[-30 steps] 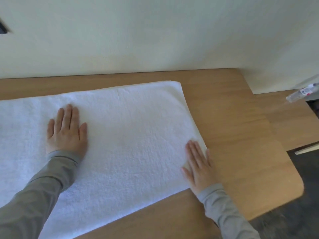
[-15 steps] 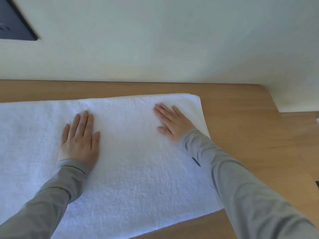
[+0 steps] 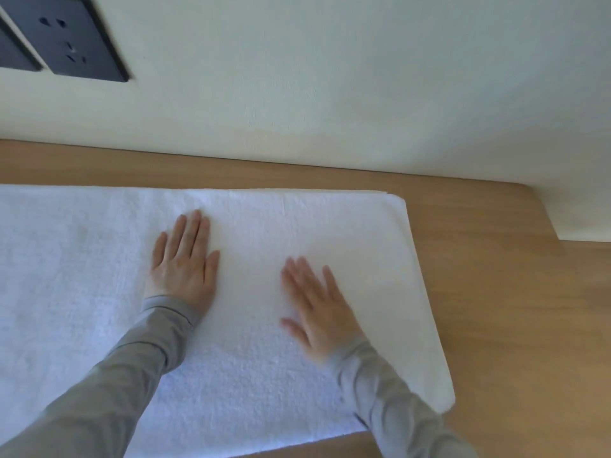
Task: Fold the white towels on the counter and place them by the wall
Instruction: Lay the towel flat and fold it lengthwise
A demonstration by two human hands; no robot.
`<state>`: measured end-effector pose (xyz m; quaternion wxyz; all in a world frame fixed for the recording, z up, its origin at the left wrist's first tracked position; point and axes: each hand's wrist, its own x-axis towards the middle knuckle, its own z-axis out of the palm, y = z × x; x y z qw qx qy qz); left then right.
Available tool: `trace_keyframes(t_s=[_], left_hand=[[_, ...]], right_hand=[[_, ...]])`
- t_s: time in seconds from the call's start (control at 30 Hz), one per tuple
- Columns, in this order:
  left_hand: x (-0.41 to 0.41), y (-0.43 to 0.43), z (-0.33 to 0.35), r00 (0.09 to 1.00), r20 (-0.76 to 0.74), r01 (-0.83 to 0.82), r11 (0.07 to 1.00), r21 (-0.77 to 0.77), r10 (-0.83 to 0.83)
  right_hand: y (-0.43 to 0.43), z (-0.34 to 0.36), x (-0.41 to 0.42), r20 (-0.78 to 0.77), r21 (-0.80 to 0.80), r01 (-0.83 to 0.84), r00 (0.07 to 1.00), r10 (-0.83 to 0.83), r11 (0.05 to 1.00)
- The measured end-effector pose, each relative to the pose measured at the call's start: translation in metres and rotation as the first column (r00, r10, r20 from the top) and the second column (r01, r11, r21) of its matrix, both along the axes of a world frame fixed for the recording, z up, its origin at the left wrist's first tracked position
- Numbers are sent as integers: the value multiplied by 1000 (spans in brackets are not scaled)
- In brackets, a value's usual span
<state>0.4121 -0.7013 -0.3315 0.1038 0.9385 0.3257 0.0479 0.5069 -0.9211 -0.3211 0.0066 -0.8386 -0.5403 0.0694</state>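
On the counter (image 3: 496, 292), flat right hand (image 3: 319, 309) slid nearer over towel (image 3: 82, 276); left hand (image 3: 183, 262) stays flat.

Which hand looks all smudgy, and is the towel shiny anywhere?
Head view: the right hand is smeared at its fingers and cuff, while the left hand is crisp. Head view: no glare on the white towel, just soft, even light. Head view: the dark wall sockets lean sideways, a wide-angle skew.
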Motion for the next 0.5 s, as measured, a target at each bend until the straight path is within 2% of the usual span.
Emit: trace_keyframes(t_s=[0.07, 0.13, 0.23, 0.3, 0.4, 0.5], left_hand=[[-1, 0, 0, 1000, 6, 2, 1000, -9, -2], [-2, 1, -2, 1000, 0, 6, 1000, -14, -6], [-3, 2, -2, 1000, -10, 21, 999, -27, -21], [-3, 2, -2, 1000, -14, 22, 999, -49, -23], [-3, 3, 1, 1000, -11, 24, 997, -74, -25], [-5, -3, 9, 998, 60, 2, 989, -146, 7]], right_hand=[[-29, -3, -16, -1, -42, 29, 1000, -29, 999], [-66, 0, -9, -14, -85, 183, 983, -185, 979], [-117, 5, 7, -23, -122, 452, 889, -458, 883], [-133, 9, 8, -9, -166, 544, 833, -553, 823], [-117, 25, -9, -46, -114, 558, 824, -565, 822], [-81, 34, -29, -82, -93, 395, 912, -402, 914]])
